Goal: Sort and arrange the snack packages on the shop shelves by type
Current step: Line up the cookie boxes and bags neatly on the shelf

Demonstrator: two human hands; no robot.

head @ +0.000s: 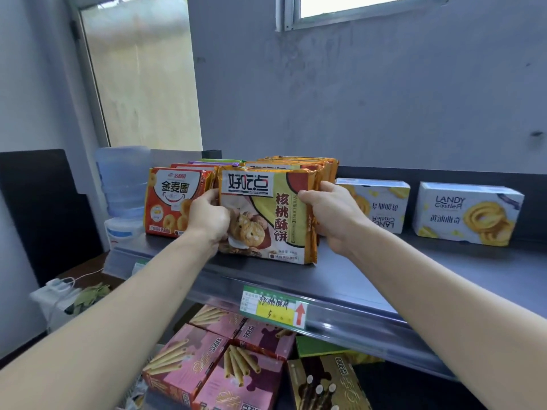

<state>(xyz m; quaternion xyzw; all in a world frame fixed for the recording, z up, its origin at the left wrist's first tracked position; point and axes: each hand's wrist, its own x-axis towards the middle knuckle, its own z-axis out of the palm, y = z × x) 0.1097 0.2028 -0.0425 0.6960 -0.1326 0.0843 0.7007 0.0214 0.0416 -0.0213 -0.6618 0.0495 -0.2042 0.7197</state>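
Pink boxes of wafer rolls (207,368) are seen nearest, low in view, with a gold-brown box (325,383) just beside them on the right. Above these, a green and yellow price label (273,307) is fixed to the front rail of the grey shelf (384,276). On that shelf a yellow walnut-biscuit packet (272,214) is held upright at the front of a row of like packets. Its left edge is gripped by the curled fingers of the left hand (207,220), and its right edge is clasped by the right hand (334,214), thumb in front. A red ring-biscuit packet (171,199) is stood just beside it on the left. An inverted white biscuit box (381,205) and an upright white biscuit box (467,214) are set to the right. A blue water bottle (124,179) is seen farther back on the left.
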